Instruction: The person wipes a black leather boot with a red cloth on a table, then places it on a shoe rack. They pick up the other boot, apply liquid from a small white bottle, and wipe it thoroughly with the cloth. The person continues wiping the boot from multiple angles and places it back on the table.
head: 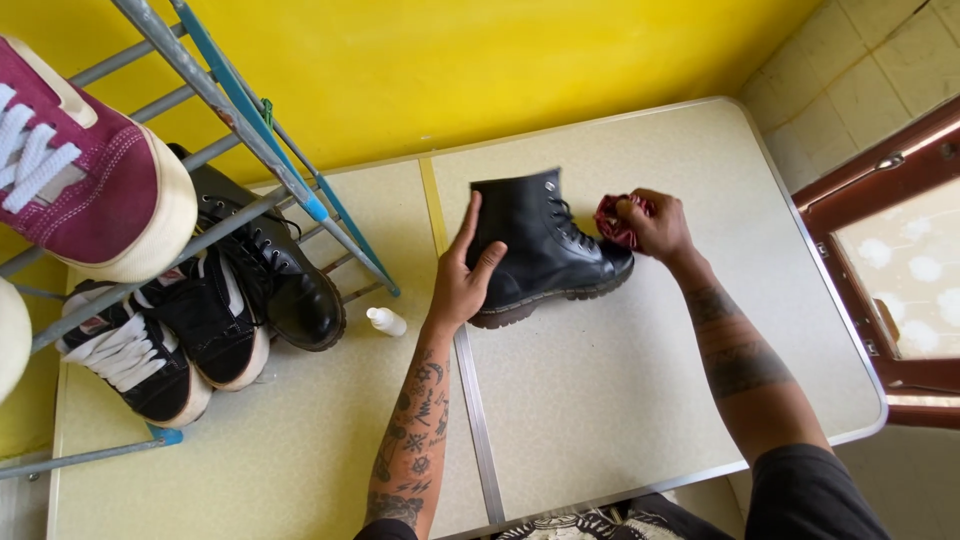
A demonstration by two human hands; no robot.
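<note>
The left hand (462,272) lies flat and spread against the heel side of a black lace-up boot (540,250), which stands upright mid-table (620,400). The right hand (655,225) has its grip pinched on a crumpled red cloth (612,222) at the boot's toe. A small white bottle (386,321) lies left, beside shoes on a metal rack (250,130).

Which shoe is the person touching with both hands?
The tall black lace-up boot alone on the table; the other shoes sit untouched by the rack.
</note>
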